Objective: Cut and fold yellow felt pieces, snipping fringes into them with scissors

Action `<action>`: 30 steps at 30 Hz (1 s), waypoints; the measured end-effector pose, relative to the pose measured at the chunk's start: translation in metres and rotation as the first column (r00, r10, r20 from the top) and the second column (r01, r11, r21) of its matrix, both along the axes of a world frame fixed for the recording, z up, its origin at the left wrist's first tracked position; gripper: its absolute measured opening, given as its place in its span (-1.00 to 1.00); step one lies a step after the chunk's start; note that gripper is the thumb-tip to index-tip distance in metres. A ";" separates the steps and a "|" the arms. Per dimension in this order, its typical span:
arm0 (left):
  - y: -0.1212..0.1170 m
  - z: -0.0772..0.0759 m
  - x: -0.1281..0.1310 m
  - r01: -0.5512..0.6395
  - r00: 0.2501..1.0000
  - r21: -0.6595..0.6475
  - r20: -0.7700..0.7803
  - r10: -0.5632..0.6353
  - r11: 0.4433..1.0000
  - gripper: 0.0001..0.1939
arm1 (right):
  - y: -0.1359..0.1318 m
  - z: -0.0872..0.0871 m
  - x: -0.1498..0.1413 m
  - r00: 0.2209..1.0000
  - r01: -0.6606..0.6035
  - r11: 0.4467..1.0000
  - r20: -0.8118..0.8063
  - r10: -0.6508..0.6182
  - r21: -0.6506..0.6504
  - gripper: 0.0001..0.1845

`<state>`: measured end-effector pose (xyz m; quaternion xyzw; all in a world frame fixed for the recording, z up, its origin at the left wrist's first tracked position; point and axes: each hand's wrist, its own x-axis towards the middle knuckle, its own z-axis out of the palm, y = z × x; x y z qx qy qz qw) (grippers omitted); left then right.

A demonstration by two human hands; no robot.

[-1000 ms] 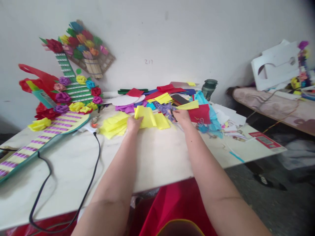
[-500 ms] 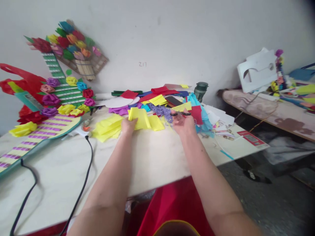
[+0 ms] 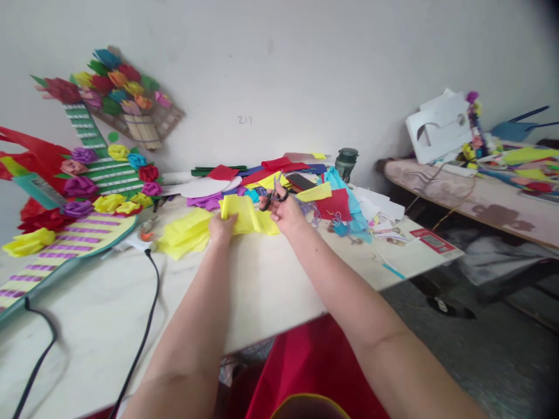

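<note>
My left hand (image 3: 222, 227) is closed on the near edge of a folded piece of yellow crepe paper (image 3: 241, 213) above the table. In my right hand (image 3: 286, 210) is a pair of scissors (image 3: 276, 195) with black handles, my fingers at the loops and the blades pointing up and away. The scissors are just right of the yellow paper, and this hand's fingertips come close to its right end. More yellow sheets (image 3: 186, 231) lie to the left of my left hand.
Behind my hands lie red paper (image 3: 334, 205), purple sheets and a dark green jar (image 3: 346, 164). On the left are a glue gun (image 3: 138, 240) with a black cord (image 3: 152, 297) and a striped board (image 3: 82, 233) with paper flowers. A second table (image 3: 471, 192) stands at right.
My right hand has moved left with the scissors, from over the purple yarn to beside the yellow paper. My left hand keeps its hold on the paper. The view has shifted slightly.
</note>
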<state>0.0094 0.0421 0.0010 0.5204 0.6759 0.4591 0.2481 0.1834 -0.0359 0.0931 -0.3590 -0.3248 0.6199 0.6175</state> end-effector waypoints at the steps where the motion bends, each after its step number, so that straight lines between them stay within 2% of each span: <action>1: 0.001 -0.001 0.000 -0.004 1.000 0.017 0.027 0.004 1.000 -0.64 | 0.017 -0.006 0.003 0.999 -0.003 1.000 0.033 0.003 -0.011 -0.59; 4: 0.002 -0.004 -0.001 -0.006 0.992 0.054 0.129 -0.001 0.999 -0.65 | 0.057 -0.030 0.015 0.991 0.028 0.999 0.129 -0.025 -0.020 -0.69; 7: 0.004 -0.007 -0.001 0.019 0.983 0.056 0.181 -0.029 0.998 -0.64 | 0.080 -0.053 0.033 0.962 0.107 0.994 0.255 -0.099 -0.020 -0.76; 11: 0.008 -0.010 -0.002 0.014 0.972 0.062 0.232 -0.028 0.998 -0.64 | 0.098 -0.069 0.072 0.861 0.347 0.934 0.369 -0.352 0.081 -0.83; 12: 0.009 -0.010 -0.001 0.014 0.969 0.061 0.244 -0.028 0.998 -0.65 | 0.101 -0.070 0.082 0.845 0.377 0.923 0.379 -0.377 0.077 -0.84; 15: 0.008 -0.008 0.001 0.017 0.954 0.060 0.298 -0.034 0.998 -0.65 | 0.106 -0.071 0.100 0.801 0.410 0.907 0.438 -0.408 0.096 -0.84; 18: 0.003 -0.003 0.004 0.048 0.919 0.062 0.388 -0.068 0.997 -0.65 | 0.101 -0.066 0.096 0.835 0.359 0.928 0.409 -0.367 0.100 -0.83; 20: -0.003 0.001 0.005 0.067 0.899 0.051 0.431 -0.082 0.996 -0.66 | 0.094 -0.061 0.083 0.878 0.273 0.959 0.386 -0.282 0.078 -0.81; 22: -0.009 0.006 0.006 0.075 0.887 0.034 0.454 -0.082 0.997 -0.68 | 0.084 -0.052 0.069 0.910 0.160 0.987 0.389 -0.145 -0.006 -0.78; 24: -0.013 0.009 0.006 0.081 0.879 0.024 0.469 -0.083 0.996 -0.70 | 0.073 -0.043 0.057 0.925 0.058 0.993 0.379 -0.014 -0.103 -0.75; 25: -0.015 0.010 0.006 0.085 0.875 0.022 0.477 -0.085 0.996 -0.71 | 0.068 -0.038 0.053 0.927 0.044 0.989 0.374 0.012 -0.140 -0.74; 28: -0.018 0.013 0.006 0.095 0.861 0.018 0.500 -0.091 0.995 -0.72 | 0.054 -0.028 0.043 0.907 0.125 0.976 0.420 -0.041 -0.176 -0.75; 30: -0.018 0.013 0.005 0.103 0.849 0.020 0.519 -0.099 0.994 -0.70 | 0.046 -0.027 0.038 0.919 0.122 0.984 0.390 -0.061 -0.133 -0.77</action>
